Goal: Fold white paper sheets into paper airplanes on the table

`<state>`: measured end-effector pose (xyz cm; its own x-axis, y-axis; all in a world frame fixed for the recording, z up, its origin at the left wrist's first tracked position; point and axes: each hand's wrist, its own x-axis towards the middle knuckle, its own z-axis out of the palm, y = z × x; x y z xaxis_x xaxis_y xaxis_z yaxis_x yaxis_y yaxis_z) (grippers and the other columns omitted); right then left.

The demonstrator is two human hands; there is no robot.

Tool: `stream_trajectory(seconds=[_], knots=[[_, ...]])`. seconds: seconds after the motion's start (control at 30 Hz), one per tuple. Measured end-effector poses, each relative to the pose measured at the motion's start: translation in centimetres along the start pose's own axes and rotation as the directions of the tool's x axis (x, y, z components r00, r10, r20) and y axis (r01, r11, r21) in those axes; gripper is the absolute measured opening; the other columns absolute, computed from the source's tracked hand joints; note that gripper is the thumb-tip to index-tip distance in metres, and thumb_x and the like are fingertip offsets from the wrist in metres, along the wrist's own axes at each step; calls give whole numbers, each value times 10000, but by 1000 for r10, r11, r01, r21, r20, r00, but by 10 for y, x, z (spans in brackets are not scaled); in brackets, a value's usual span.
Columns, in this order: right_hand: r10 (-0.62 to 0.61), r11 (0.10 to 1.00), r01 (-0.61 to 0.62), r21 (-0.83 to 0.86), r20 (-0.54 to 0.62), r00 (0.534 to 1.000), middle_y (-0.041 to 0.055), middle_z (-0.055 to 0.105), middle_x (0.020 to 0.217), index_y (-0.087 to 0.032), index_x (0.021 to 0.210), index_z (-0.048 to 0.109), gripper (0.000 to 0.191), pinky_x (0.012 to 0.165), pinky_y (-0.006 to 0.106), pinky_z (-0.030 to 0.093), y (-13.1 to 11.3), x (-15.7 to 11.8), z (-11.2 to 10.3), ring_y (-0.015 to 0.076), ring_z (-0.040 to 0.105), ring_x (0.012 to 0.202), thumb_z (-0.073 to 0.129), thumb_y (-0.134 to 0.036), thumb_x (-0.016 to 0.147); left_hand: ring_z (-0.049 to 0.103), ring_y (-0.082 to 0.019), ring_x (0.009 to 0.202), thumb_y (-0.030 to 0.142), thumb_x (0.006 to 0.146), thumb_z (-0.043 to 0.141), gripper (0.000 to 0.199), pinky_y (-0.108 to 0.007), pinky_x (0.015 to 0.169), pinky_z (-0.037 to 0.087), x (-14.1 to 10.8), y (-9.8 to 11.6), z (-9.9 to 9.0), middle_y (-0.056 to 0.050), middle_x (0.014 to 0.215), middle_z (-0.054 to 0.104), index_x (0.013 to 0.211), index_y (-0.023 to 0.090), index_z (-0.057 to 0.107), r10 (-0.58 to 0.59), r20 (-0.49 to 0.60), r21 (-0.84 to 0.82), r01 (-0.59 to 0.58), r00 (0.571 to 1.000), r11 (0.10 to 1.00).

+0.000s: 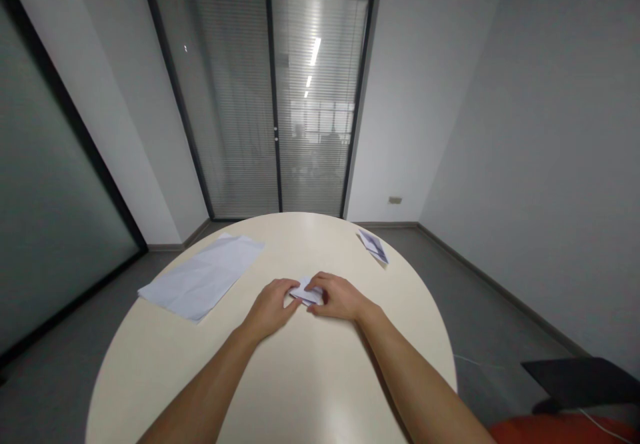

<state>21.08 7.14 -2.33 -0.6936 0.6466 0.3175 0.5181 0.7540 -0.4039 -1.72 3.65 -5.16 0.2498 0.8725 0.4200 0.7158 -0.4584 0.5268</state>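
Observation:
Near the middle of the round table, both hands hold a small folded piece of white paper (305, 291). My left hand (273, 305) pinches its left end between thumb and fingers. At the right end, my right hand (337, 296) has its fingers curled over the top and the thumb at the near edge. Parts of the folded paper are hidden beneath the fingers. To the left lie creased white sheets of paper (207, 277), spread flat. Another folded paper piece (373, 247) rests at the far right side, apart from my hands.
The cream round table (295, 391) has a curved edge on all visible sides. A black flat object (583, 381) and a red-orange surface (560, 429) are at the lower right. Beyond the table stand a glass door with blinds (320, 164) and white walls.

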Motion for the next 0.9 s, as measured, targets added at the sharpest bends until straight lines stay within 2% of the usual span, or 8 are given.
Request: stream_trajectory(seconds=[0.17,0.37,0.57,0.77,0.9], knots=[[38,999,-38,25,-5,999,79,693,1144,-201,1193,679,462,857,296,486,-4,0,-1,212,656,940,725,-319,748,652,-222,1063,293,876,632,330,-379,974,500,2,2,1,-75,1178,704,1198,220,631,-32,-25,-100,30,999,995],[122,985,-115,131,-53,991,51,746,1037,-210,1183,689,394,772,272,480,-11,5,0,189,660,843,566,-156,813,654,-210,1070,270,900,593,395,-375,984,501,2,1,1,-72,1183,700,1291,219,575,-35,-33,-146,30,999,989],[199,953,-145,266,-186,962,78,713,1198,-220,1302,620,387,916,330,474,2,8,8,212,656,1029,464,-202,948,630,-207,1146,222,911,560,370,-365,1030,477,3,-1,2,-73,1265,671,1280,217,586,14,-38,-109,-18,999,994],[219,938,-158,310,-172,961,43,714,963,-197,1325,560,367,768,284,457,9,6,14,167,625,823,449,-241,977,655,-201,1063,215,909,566,323,-361,982,495,3,-1,3,-63,1188,702,1230,216,603,-30,-22,-101,28,999,994],[221,926,-150,347,-176,959,50,703,1003,-199,1322,550,353,790,286,457,7,6,13,166,622,864,443,-261,991,663,-192,1018,218,922,548,323,-351,950,501,4,-4,4,-52,1112,709,1242,219,583,-61,-36,-99,58,997,993]])
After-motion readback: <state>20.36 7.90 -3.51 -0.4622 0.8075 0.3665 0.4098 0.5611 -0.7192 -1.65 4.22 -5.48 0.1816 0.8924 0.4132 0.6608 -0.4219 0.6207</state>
